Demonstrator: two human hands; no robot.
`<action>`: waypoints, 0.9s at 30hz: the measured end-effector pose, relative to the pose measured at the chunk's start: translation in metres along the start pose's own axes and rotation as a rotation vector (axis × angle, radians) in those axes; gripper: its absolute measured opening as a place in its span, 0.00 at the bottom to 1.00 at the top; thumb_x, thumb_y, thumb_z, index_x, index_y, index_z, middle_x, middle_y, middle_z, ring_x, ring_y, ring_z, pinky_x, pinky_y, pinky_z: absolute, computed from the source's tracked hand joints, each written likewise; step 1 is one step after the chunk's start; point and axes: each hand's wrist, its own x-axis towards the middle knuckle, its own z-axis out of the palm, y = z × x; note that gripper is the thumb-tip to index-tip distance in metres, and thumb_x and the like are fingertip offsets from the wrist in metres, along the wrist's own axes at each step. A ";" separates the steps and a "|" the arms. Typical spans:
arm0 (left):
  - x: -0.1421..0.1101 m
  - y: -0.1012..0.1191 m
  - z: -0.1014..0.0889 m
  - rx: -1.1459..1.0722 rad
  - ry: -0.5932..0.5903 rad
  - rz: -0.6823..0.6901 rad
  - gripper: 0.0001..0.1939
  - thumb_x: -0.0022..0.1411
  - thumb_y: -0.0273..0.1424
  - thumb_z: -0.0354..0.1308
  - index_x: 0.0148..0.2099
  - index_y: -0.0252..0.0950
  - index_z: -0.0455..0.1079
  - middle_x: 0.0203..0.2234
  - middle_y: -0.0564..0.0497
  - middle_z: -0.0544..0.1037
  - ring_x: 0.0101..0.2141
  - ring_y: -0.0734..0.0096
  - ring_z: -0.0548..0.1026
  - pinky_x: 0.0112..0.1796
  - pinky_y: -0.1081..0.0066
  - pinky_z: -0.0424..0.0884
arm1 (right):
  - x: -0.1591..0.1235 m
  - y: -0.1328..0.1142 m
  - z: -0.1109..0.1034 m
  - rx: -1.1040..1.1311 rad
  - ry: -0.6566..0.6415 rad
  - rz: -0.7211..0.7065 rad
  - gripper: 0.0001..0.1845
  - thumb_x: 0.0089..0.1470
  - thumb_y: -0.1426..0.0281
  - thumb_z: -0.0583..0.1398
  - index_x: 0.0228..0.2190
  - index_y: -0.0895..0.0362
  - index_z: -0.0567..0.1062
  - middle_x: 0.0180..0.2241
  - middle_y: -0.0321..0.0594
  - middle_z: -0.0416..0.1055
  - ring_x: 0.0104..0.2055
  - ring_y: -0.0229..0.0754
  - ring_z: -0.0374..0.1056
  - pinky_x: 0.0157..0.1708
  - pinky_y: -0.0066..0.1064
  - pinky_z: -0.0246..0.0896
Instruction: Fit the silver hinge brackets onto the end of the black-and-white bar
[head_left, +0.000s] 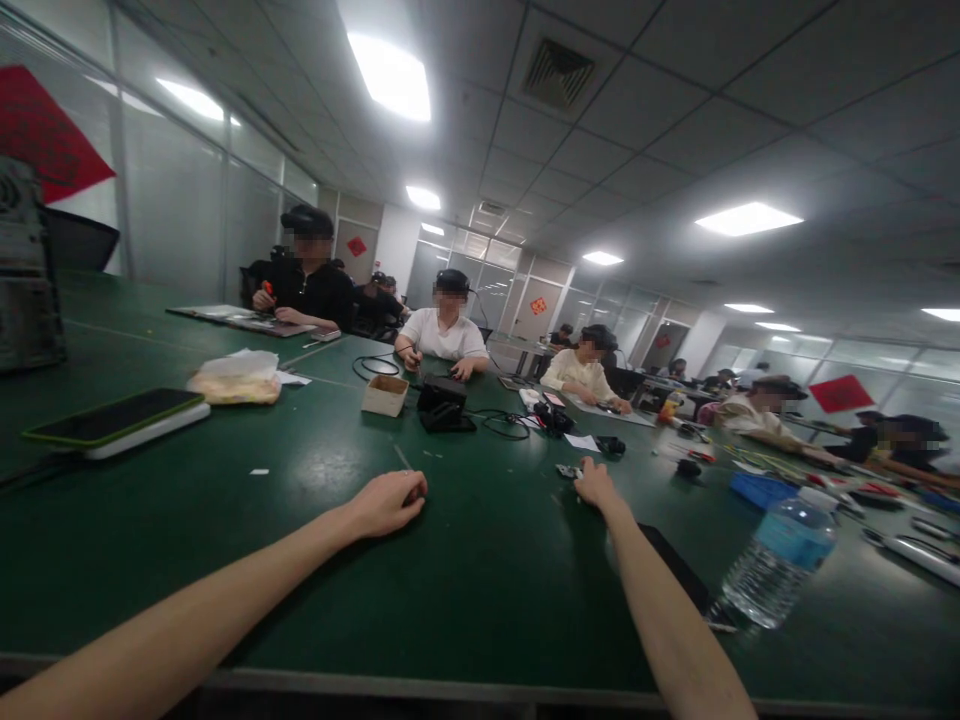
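My left hand [386,503] rests on the green table [480,600] with its fingers curled loosely inward, and nothing shows between them. A thin clear strip [403,457] lies just beyond its knuckles. Farther right, my right hand [598,484] reaches down to the tabletop, its fingers closed at the edge of a small grey electronic part [568,471]. The fingertips partly cover that part, and its exact kind is too small to make out. A dark flat object [673,562] lies beside my right forearm, which partly hides it.
A water bottle [781,560] and a blue tray [761,489] stand at right. Ahead are a small cardboard box [385,396], a black stand [444,405] and cables. A phone [120,416] and wrapped packet [236,380] lie left. Several people sit around the table.
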 end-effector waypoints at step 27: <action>0.001 0.002 0.000 0.052 -0.057 0.059 0.07 0.61 0.32 0.50 0.39 0.37 0.67 0.33 0.50 0.72 0.32 0.68 0.71 0.32 0.72 0.64 | 0.001 0.001 0.019 -0.092 0.005 -0.079 0.27 0.57 0.72 0.52 0.57 0.44 0.58 0.52 0.49 0.54 0.49 0.54 0.59 0.41 0.42 0.58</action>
